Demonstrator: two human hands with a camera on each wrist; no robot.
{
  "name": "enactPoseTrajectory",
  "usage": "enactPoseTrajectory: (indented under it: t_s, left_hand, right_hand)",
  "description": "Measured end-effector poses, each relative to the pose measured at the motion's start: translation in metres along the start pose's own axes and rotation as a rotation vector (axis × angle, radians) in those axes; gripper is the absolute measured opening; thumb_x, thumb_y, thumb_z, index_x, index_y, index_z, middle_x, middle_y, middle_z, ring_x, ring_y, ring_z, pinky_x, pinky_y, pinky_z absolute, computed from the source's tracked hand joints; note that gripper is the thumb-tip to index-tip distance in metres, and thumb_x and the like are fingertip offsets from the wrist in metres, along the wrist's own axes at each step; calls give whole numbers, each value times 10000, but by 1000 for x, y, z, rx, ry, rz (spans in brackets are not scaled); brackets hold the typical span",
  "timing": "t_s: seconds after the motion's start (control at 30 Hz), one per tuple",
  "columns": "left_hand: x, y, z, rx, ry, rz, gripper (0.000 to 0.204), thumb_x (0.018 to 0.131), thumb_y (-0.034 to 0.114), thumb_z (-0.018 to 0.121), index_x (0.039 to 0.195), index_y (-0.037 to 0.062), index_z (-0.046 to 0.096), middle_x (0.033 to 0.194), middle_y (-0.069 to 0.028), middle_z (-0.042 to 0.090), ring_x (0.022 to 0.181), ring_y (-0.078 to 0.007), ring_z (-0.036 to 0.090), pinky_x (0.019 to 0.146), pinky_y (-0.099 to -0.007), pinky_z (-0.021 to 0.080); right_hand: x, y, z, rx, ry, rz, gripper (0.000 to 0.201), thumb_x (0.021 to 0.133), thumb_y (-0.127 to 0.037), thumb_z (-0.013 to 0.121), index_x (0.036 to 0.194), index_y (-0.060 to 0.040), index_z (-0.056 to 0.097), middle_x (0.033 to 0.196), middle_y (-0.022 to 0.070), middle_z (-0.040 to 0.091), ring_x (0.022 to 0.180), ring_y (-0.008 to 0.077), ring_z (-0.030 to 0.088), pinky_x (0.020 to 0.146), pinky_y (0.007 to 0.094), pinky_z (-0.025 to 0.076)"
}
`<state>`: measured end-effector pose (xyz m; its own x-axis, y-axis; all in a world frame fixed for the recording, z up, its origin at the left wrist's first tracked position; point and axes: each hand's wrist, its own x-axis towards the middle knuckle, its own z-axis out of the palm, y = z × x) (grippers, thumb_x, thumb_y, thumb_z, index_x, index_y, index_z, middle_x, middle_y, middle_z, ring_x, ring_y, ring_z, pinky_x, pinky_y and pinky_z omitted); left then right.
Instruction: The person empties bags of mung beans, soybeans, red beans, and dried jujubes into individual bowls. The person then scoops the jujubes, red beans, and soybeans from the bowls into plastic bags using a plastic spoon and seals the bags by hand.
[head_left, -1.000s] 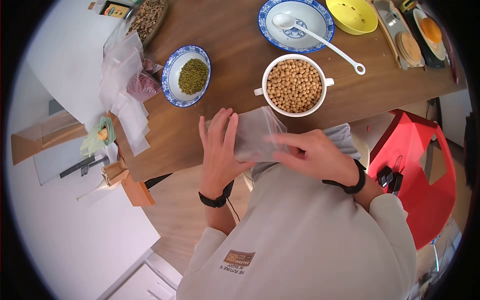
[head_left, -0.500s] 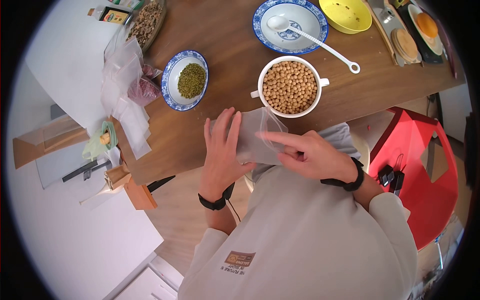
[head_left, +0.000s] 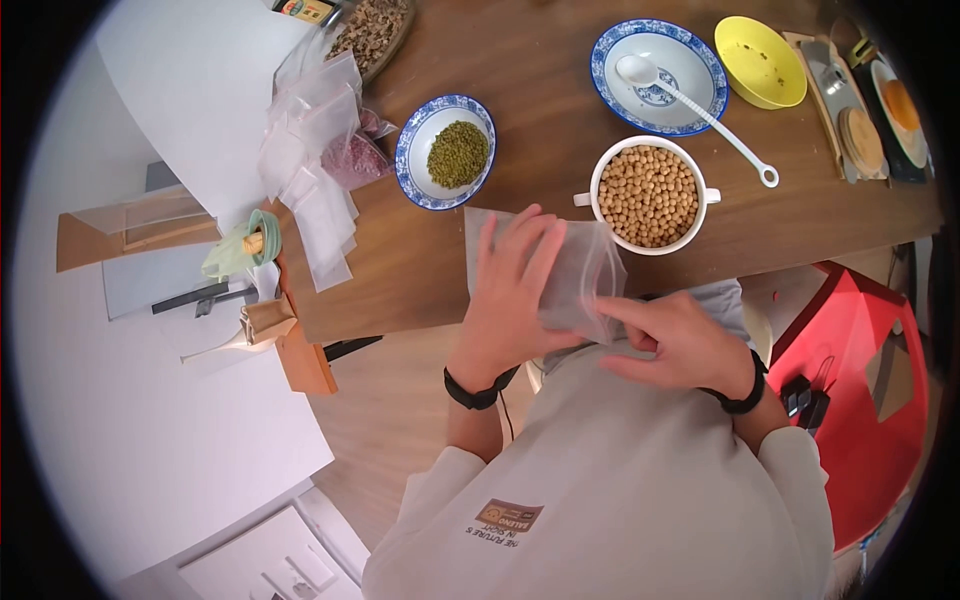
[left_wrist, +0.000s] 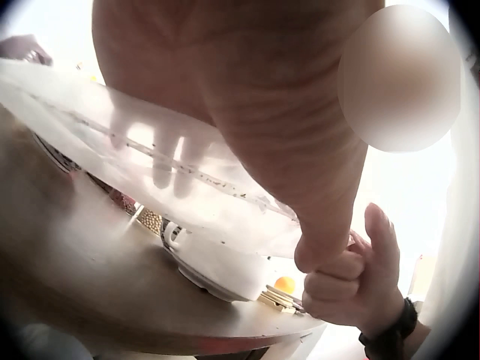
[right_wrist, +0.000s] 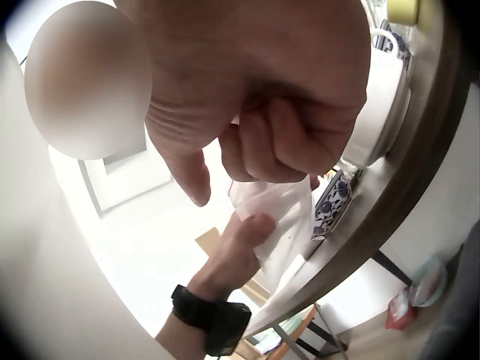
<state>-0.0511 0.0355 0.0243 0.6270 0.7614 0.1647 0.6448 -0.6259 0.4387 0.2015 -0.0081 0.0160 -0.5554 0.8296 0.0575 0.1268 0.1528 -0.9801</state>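
Observation:
A clear plastic zip bag (head_left: 585, 250) is held over the table's near edge, and it looks empty. My left hand (head_left: 510, 300) grips it, fingers spread along one side and thumb on the other; in the left wrist view those fingers show through the film of the bag (left_wrist: 225, 202). At the bag's mouth, my right hand (head_left: 680, 340) touches the edge with its straight index finger. Its thumb stands apart and the other fingers are curled. Just beyond the bag is a white two-handled pot (head_left: 597, 215) of chickpeas (head_left: 648, 197).
Left of the pot, a blue-rimmed bowl (head_left: 415, 160) holds green beans (head_left: 458, 155). Clear bags (head_left: 315, 215) lie at the table's left end. Behind the pot are a patterned bowl (head_left: 625, 90) with a white spoon (head_left: 700, 110) and a yellow bowl (head_left: 760, 45). A red chair (head_left: 850, 400) stands right.
The head view has shifted, so table things appear further right. My right index finger reached over the bag's mouth and now lies at its edge, thumb spread further. My left hand keeps hold of the bag.

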Motion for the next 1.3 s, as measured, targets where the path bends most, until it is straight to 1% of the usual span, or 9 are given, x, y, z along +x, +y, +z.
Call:
enactPoseTrajectory:
  t_s: [0.17, 0.37, 0.43, 0.5, 0.67, 0.97, 1.17, 1.23, 1.3]
  left_hand:
    - [-4, -3, -1, 23, 49, -20, 1244, 569, 426, 959, 1568, 13, 343, 1499, -197, 458, 1437, -415, 442, 1216, -652, 237]
    - [-6, -7, -4, -11, 128, -59, 1228, 521, 370, 969, 1551, 35, 390, 1476, -173, 480, 1416, -394, 452, 1213, -662, 234]
    - [-8, -11, -3, 0, 127, -77, 1235, 522, 373, 970, 1554, 29, 385, 1479, -178, 480, 1415, -389, 452, 1217, -662, 228]
    - [-8, -15, -1, 46, 143, -63, 1284, 555, 447, 972, 1576, 11, 327, 1497, -195, 499, 1388, -403, 482, 1228, -645, 208]
    - [3, -13, -2, -41, 136, -80, 1272, 544, 372, 964, 1584, 23, 319, 1539, -197, 468, 1412, -418, 440, 1235, -629, 191]
    - [15, -10, 1, 17, 127, -125, 1239, 542, 383, 951, 1571, 33, 356, 1558, -172, 449, 1434, -348, 430, 1233, -648, 164]
    - [13, -8, -1, 30, 181, -207, 1164, 574, 356, 928, 1565, 64, 391, 1530, -149, 474, 1410, -341, 451, 1220, -650, 195]
    - [12, -7, -4, 48, 173, -179, 1137, 583, 361, 925, 1559, 85, 412, 1498, -139, 493, 1385, -343, 466, 1203, -655, 219]
    - [11, -9, -5, 57, 190, -203, 1122, 590, 369, 922, 1555, 90, 421, 1469, -135, 505, 1359, -342, 480, 1192, -657, 226]
  right_hand:
    - [0, 19, 13, -135, 185, -177, 399, 864, -106, 782, 1256, -117, 713, 654, 50, 600, 539, 236, 557, 527, 341, 468]
    - [-12, 14, -10, -38, 276, -59, 161, 911, -69, 758, 1061, -77, 700, 660, -12, 545, 521, 121, 512, 504, 274, 420]
    - [-24, 38, -17, 151, 572, -91, 116, 966, -69, 717, 966, -88, 602, 713, -57, 508, 535, 50, 465, 501, 228, 378]
    - [-38, 38, -34, 545, 654, 252, 197, 998, -89, 686, 932, -111, 502, 778, -69, 500, 596, 26, 487, 501, 202, 365]
    - [-35, 29, -60, 730, 733, 237, 670, 1044, -166, 594, 1606, -3, 267, 919, 41, 583, 720, 112, 601, 518, 223, 454]
    - [-26, 39, -68, 834, 814, 138, 659, 1032, -109, 602, 1605, -15, 289, 1073, 16, 562, 805, 90, 524, 664, 245, 481]
    - [-65, -3, -85, 301, 1524, 29, 416, 1067, -195, 535, 1432, -4, 479, 1036, 12, 521, 807, 108, 461, 683, 267, 419]
    - [-120, -28, -126, -17, 1131, -638, 283, 1051, -261, 524, 1109, 6, 599, 1056, 89, 600, 858, 148, 552, 741, 292, 482]
    - [-132, -16, -133, -31, 1041, -570, 292, 1048, -274, 527, 1099, 2, 604, 1044, 88, 601, 847, 150, 554, 733, 295, 481]
